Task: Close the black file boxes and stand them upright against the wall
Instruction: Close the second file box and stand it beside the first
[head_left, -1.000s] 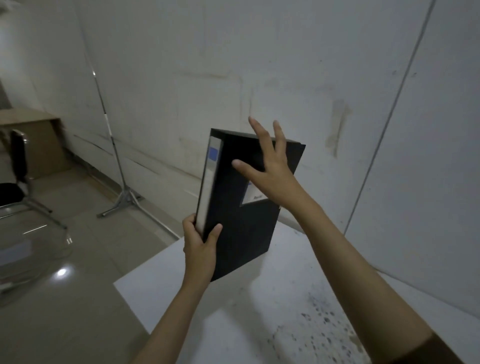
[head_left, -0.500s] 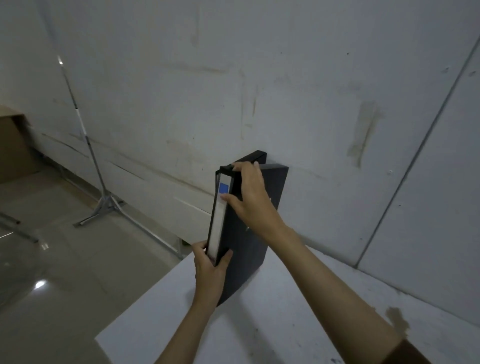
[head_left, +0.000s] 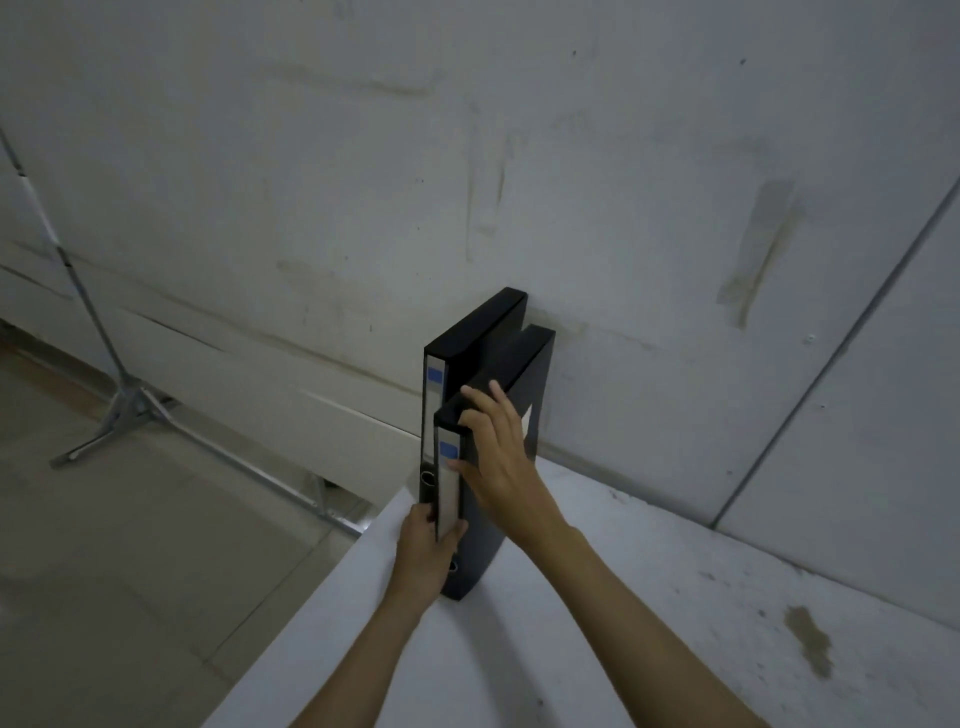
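Note:
Two closed black file boxes stand upright side by side on the white table, their far ends at the wall. The left box is the taller in view, with a grey spine label and blue patch. The right box stands beside it, touching it. My left hand grips the lower spine of the right box. My right hand clasps its top front corner, fingers over the top edge and thumb on the spine.
The table's left edge runs close to the boxes, with tiled floor beyond it. A metal tripod stand is on the floor at the left. The grey wall is right behind the boxes. Stains mark the table at the right.
The box I held tilted in the air has come down onto the table, upright next to the other box. My right hand slid from its face to its top corner.

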